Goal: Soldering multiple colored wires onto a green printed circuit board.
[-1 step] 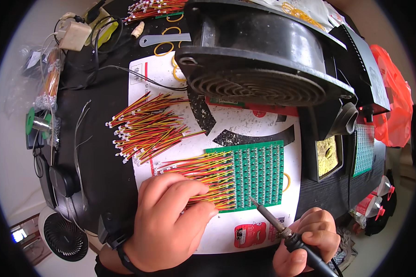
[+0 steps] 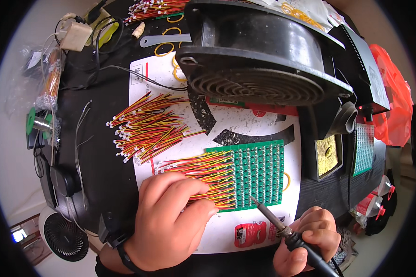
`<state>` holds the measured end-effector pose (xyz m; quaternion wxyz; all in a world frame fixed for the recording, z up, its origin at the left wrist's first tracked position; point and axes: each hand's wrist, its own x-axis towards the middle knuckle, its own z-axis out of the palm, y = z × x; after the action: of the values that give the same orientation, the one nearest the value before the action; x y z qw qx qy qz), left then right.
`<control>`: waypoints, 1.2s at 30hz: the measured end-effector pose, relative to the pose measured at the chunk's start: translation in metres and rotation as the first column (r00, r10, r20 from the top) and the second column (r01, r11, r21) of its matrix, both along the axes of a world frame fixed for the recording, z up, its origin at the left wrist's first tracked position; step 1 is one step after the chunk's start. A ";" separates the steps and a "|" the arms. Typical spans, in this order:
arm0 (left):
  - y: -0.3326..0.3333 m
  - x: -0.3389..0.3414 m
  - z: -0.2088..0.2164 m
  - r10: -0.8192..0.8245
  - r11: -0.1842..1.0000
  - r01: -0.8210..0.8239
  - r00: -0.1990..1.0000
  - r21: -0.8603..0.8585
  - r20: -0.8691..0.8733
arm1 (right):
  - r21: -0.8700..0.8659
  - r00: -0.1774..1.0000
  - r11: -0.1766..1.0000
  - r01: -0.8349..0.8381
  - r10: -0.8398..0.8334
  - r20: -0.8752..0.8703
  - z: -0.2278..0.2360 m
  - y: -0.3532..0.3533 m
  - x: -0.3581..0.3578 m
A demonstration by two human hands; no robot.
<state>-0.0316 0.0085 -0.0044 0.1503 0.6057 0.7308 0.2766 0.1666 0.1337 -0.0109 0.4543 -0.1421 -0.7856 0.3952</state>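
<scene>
1. Green circuit board [image 2: 259, 175], lined with columns of tiny parts, lies on a white sheet [image 2: 290, 154]; red and yellow wires [image 2: 217, 173] cover its left side.
2. Board and hands nearly match the earlier frame.
3. The wires run lengthwise left-right; the soldering iron [image 2: 271, 219] slants, tip up-left at the board.
4. Left hand [image 2: 173, 217] curls over wires; pinching, I cannot tell. Right hand [image 2: 316, 228] wraps the iron's handle.

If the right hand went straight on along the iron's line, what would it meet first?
Likely the green circuit board: the tip of the soldering iron in the right hand appears over it, though contact is unclear.
</scene>
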 end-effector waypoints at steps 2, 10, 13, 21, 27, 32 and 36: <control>-0.001 0.001 -0.002 0.026 1.000 -0.026 1.000 -0.003 -0.014 | 0.001 1.000 1.000 0.011 -0.011 -0.006 -0.003 -0.001 -0.003; 0.002 -0.007 -0.005 0.003 0.996 -0.002 1.000 0.087 -0.011 | 0.015 0.965 0.966 0.260 -0.260 0.046 -0.016 -0.019 0.002; -0.003 -0.012 -0.006 -0.011 0.995 0.013 1.000 0.103 -0.023 | -0.013 0.984 0.990 0.143 -0.140 0.107 -0.011 -0.016 0.007; -0.008 -0.021 -0.005 -0.118 0.983 0.112 0.992 0.147 0.032 | 0.084 0.988 0.993 0.082 -0.092 0.127 -0.015 -0.010 0.011; -0.004 -0.027 -0.015 -0.163 0.970 0.154 0.986 0.186 0.037 | 0.069 0.987 0.990 0.127 -0.133 0.094 -0.014 -0.008 0.008; -0.003 -0.022 -0.003 -0.130 0.985 0.129 0.992 0.116 0.000 | 0.059 0.994 0.998 0.000 -0.006 0.105 -0.007 0.002 0.018; -0.010 -0.012 0.007 -0.108 0.992 0.113 0.991 0.062 -0.083 | 0.277 0.989 0.950 0.143 -0.126 -0.080 0.016 0.022 0.017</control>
<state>-0.0432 -0.0011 0.0022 0.1161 0.6605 0.6918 0.2677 0.1835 0.1559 0.0048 0.5197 -0.1170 -0.8081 0.2516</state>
